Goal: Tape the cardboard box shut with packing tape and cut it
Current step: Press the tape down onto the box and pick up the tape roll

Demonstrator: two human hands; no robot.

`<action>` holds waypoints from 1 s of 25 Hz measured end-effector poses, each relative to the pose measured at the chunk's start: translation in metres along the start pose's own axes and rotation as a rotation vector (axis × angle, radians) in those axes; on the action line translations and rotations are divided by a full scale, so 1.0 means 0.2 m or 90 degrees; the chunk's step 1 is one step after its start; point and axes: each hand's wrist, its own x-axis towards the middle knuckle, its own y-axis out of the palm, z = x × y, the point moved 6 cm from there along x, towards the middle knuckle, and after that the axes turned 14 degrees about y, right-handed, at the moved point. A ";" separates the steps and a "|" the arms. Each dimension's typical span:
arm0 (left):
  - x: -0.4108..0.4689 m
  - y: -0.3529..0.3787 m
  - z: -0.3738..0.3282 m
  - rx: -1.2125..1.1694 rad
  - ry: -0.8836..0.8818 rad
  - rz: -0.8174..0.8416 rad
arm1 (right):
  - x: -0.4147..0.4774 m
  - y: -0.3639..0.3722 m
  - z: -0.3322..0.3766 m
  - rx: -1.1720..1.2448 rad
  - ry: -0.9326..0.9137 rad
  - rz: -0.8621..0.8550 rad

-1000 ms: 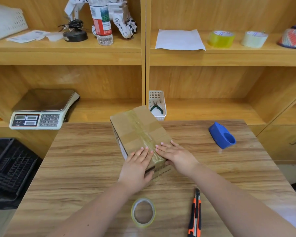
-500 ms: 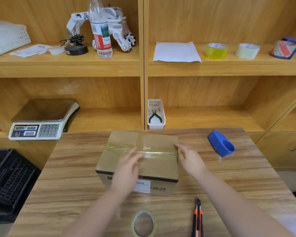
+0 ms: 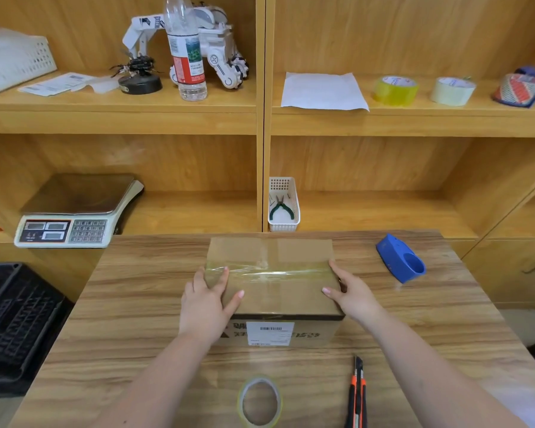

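Observation:
A closed cardboard box (image 3: 278, 291) sits square on the wooden table (image 3: 130, 304), a white label on its near side. A strip of clear tape (image 3: 275, 270) runs left to right across its top, crossing an older strip. My left hand (image 3: 206, 301) lies on the box's left top edge, fingers over the tape end. My right hand (image 3: 349, 291) grips the right top edge. A roll of clear tape (image 3: 259, 401) lies flat near the table's front. An orange and black utility knife (image 3: 357, 396) lies to its right.
A blue tape dispenser (image 3: 402, 261) rests at the table's back right. Behind the table stand wooden shelves with a scale (image 3: 74, 211), a white basket of pliers (image 3: 283, 205), two tape rolls (image 3: 396, 89), a bottle (image 3: 186, 50) and paper. A black crate (image 3: 16, 316) sits at the left.
The box was turned from a slanted pose to square with the table. Both hands moved from pressing the tape at the near end to the box's left and right top edges.

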 end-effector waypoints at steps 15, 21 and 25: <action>-0.40 0.10 -0.03 -0.117 0.214 -0.170 | -0.42 0.01 -0.07 -0.086 -0.256 -0.294; -0.72 0.65 -0.21 -0.092 0.413 0.082 | -0.44 0.56 -0.57 -0.112 -0.060 0.054; -0.67 0.85 -0.30 0.052 0.498 0.214 | -0.38 0.84 -0.72 -0.113 0.024 0.168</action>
